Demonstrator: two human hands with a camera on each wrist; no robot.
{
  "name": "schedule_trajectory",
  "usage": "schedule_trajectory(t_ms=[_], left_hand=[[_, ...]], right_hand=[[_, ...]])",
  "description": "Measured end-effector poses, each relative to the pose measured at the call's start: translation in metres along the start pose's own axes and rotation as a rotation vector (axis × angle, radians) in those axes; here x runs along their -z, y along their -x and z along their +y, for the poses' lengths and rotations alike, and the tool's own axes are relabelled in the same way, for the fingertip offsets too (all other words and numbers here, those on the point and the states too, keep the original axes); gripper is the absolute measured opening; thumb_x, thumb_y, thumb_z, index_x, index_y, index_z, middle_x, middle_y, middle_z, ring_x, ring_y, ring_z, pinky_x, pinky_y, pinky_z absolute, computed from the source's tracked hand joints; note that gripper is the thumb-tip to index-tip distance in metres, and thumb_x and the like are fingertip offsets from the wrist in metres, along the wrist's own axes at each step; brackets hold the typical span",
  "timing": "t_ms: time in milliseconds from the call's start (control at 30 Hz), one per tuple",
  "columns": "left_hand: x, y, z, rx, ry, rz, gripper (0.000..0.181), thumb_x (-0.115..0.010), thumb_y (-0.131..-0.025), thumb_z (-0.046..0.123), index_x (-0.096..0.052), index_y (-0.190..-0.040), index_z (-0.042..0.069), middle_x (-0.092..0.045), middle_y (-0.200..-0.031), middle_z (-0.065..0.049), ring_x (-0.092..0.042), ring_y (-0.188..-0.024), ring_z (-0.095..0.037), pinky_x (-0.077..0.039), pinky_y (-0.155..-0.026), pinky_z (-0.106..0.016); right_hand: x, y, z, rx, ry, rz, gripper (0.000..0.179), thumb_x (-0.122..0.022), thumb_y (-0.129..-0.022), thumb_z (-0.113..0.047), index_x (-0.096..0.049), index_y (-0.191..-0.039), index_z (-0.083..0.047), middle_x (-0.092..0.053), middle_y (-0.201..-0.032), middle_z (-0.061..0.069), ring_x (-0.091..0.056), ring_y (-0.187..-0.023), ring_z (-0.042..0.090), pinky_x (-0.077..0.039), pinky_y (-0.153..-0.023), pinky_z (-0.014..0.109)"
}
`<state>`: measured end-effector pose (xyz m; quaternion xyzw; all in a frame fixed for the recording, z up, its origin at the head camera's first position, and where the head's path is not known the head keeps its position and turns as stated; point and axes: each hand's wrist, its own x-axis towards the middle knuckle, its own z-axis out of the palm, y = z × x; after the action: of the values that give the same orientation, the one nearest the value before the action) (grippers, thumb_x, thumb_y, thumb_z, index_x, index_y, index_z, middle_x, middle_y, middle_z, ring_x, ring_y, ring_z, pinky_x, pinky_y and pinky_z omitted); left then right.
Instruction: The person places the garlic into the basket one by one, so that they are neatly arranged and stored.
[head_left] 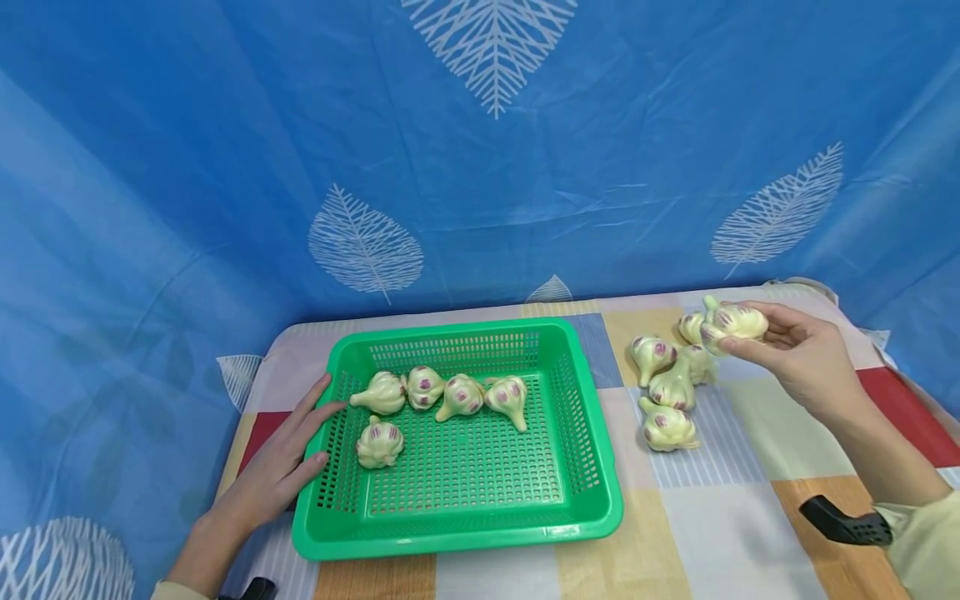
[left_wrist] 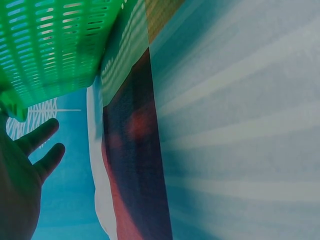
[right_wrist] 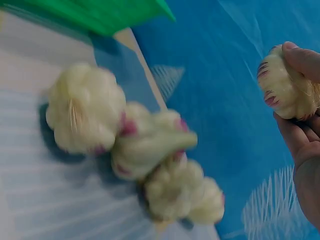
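Note:
My left hand [head_left: 277,462] lies against the left rim of a green plastic basket [head_left: 457,546], its fingers spread and fairly straight; in the left wrist view two fingertips show below the perforated basket wall. Several white garlic bulbs with purple marks sit inside, most in a row towards the back and one garlic bulb [head_left: 380,442] at the left front. Over at the right, my right hand [head_left: 813,358] holds a garlic bulb [right_wrist: 282,85] between thumb and fingers, raised above the table. Below and left of it lies a loose group of garlic bulbs [head_left: 672,388] on the cloth.
A patchwork-patterned cloth [head_left: 708,521] covers the table. Behind and at the sides hangs a blue sheet [head_left: 525,192] with white leaf prints. Black wrist mounts, such as the right wrist mount [head_left: 847,527], stick out near both sleeves.

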<state>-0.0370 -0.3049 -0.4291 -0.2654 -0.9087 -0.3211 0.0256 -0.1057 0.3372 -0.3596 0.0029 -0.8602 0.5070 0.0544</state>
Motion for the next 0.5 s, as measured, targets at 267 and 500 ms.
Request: schedule_trajectory(t_ms=[267,500], left_hand=[[0.0,0.002,0.001,0.012,-0.008,-0.001,0.068,-0.065,-0.09,0.012,-0.041,-0.153,0.017,-0.011,-0.168,-0.006,-0.019,-0.151,-0.022,-0.019,-0.11,-0.017],[0.0,0.001,0.001,0.013,-0.008,-0.003,0.066,-0.064,-0.091,0.013,-0.042,-0.153,0.015,-0.011,-0.168,-0.007,-0.019,-0.151,-0.022,-0.018,-0.11,-0.016]], right_hand=[[-0.029,0.0,-0.042,0.105,0.025,-0.147,0.046,-0.079,-0.089,-0.01,-0.063,-0.131,-0.002,-0.068,-0.109,-0.014,-0.068,-0.092,0.001,-0.053,-0.074,0.017],[-0.062,0.003,-0.075,0.197,-0.058,-0.359,0.046,-0.079,-0.087,-0.007,-0.063,-0.13,0.001,-0.069,-0.115,0.003,-0.072,-0.095,0.013,-0.058,-0.073,0.028]])
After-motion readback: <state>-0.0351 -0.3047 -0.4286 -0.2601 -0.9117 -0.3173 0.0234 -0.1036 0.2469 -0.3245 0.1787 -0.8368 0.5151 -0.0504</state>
